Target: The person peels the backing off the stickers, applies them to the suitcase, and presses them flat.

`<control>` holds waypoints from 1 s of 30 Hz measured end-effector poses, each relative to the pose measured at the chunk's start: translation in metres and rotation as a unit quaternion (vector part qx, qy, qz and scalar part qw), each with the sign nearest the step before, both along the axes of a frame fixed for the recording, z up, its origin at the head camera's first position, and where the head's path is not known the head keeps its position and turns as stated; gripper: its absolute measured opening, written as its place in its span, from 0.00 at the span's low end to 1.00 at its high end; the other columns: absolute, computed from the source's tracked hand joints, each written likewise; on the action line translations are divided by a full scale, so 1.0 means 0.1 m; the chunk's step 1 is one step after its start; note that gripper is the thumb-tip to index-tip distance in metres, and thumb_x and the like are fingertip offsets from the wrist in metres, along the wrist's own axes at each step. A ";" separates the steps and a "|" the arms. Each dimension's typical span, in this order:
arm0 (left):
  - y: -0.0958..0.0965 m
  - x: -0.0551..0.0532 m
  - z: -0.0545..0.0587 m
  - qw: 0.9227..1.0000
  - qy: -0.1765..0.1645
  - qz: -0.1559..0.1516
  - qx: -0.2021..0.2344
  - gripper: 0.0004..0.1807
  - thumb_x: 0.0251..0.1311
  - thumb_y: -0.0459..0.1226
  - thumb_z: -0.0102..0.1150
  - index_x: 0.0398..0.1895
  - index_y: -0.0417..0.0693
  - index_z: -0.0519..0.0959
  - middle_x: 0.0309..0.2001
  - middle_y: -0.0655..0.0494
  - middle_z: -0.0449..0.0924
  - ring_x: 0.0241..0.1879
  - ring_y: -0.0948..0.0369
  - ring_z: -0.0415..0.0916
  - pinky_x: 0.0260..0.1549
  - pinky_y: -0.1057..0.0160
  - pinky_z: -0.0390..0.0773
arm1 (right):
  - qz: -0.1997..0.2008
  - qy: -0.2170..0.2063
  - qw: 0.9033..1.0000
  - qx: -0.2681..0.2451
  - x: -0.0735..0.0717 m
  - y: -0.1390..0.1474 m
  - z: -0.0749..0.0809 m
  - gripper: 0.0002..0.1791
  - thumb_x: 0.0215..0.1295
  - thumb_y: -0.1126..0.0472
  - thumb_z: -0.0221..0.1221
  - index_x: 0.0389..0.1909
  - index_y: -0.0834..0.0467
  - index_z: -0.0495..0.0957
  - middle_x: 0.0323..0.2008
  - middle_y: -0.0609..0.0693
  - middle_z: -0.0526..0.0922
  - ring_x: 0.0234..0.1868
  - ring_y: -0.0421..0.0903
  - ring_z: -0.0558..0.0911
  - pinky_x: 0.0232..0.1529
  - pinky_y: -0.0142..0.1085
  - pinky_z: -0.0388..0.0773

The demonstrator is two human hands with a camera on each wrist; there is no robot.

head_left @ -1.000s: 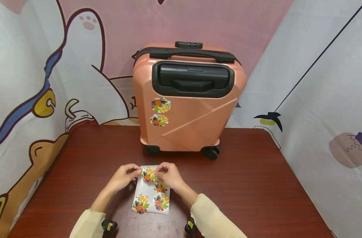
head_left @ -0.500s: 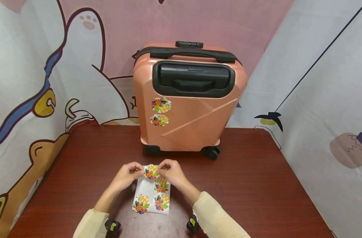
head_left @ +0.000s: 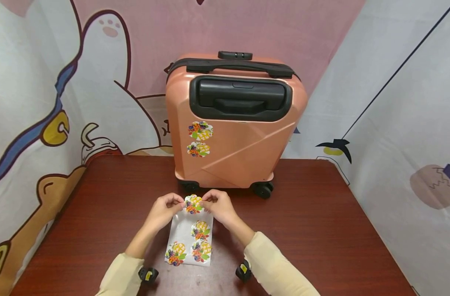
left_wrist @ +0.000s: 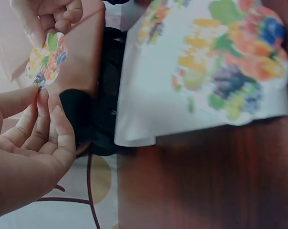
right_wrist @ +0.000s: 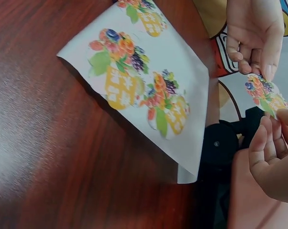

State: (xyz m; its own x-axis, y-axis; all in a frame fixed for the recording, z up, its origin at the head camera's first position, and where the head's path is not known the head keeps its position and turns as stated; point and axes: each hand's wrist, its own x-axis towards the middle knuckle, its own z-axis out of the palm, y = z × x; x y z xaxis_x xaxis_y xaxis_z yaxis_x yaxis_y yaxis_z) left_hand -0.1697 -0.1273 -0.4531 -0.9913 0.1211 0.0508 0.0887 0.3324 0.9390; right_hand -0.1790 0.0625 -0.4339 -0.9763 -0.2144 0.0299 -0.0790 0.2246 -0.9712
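Left hand (head_left: 162,211) and right hand (head_left: 220,207) pinching opposite edges of a fruit sticker (head_left: 193,204) between thumbs and fingers, the sticker held clear of a white backing sheet (head_left: 179,232) bearing three more stickers (head_left: 200,231), reddish-brown tabletop (head_left: 314,226) beneath, coral suitcase (head_left: 243,152) upright behind.

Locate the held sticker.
In the head view, the held sticker is below and left of centre, pinched by the left hand and right hand, near the far edge of the sheet, before the suitcase.
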 end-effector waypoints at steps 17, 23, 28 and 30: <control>0.19 -0.15 0.36 0.999 0.029 0.018 0.001 0.04 0.55 0.32 0.60 0.31 0.39 0.78 0.28 0.52 0.79 0.28 0.62 0.73 0.27 0.66 0.71 | -0.028 0.011 0.999 -0.026 -0.18 0.16 0.29 0.05 0.51 0.74 0.61 0.24 0.64 0.76 0.22 0.58 0.78 0.22 0.56 0.76 0.27 0.47 0.77; 0.25 -0.20 0.50 0.999 0.043 0.025 -0.010 0.03 0.56 0.34 0.59 0.31 0.42 0.78 0.28 0.54 0.79 0.30 0.60 0.73 0.26 0.64 0.70 | -0.034 0.044 0.998 -0.026 -0.23 0.22 0.43 0.07 0.51 0.73 0.62 0.22 0.59 0.77 0.20 0.54 0.78 0.21 0.54 0.76 0.24 0.42 0.76; 0.32 -0.22 0.61 0.997 0.065 0.028 -0.008 0.03 0.55 0.34 0.60 0.30 0.43 0.78 0.28 0.54 0.79 0.30 0.58 0.73 0.29 0.63 0.71 | -0.046 0.046 0.997 -0.038 -0.25 0.27 0.53 0.10 0.50 0.73 0.62 0.20 0.56 0.77 0.18 0.52 0.77 0.19 0.47 0.75 0.23 0.39 0.75; 0.34 -0.24 0.65 0.996 0.082 0.028 -0.011 0.03 0.55 0.34 0.60 0.29 0.43 0.78 0.28 0.54 0.79 0.30 0.59 0.73 0.31 0.62 0.71 | -0.051 0.040 0.997 -0.044 -0.26 0.29 0.57 0.09 0.51 0.73 0.62 0.21 0.56 0.77 0.18 0.51 0.77 0.19 0.44 0.75 0.23 0.38 0.75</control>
